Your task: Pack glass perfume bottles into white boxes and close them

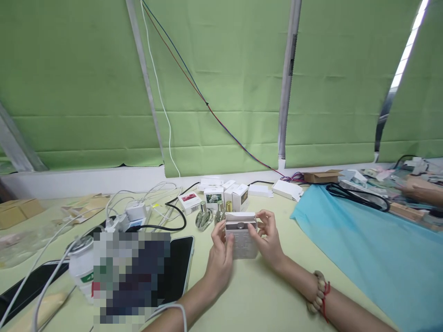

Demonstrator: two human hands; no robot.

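A small white cardboard box (245, 246) stands upright between my hands above the table, its top flap raised. Inside its mouth a round silvery cap (240, 225) shows; the rest of the contents is hidden. My left hand (220, 258) grips the box's left side, thumb on the front face. At the right edge, my right hand (270, 240) holds the box near the flap, its thumb on the upper front. Just behind are glass bottles: a rounded clear one (204, 217), another clear one (219, 212) and a gold cap (229, 206), partly covered by the box.
Several small cartons (239, 197) stand at the back by the wall. To the left lie a tablet (178, 267), a plastic cup (82, 267), white chargers (135, 211) and tangled cables. A blue sheet (374, 249) covers the right, with black cable (360, 196) and clutter on it.
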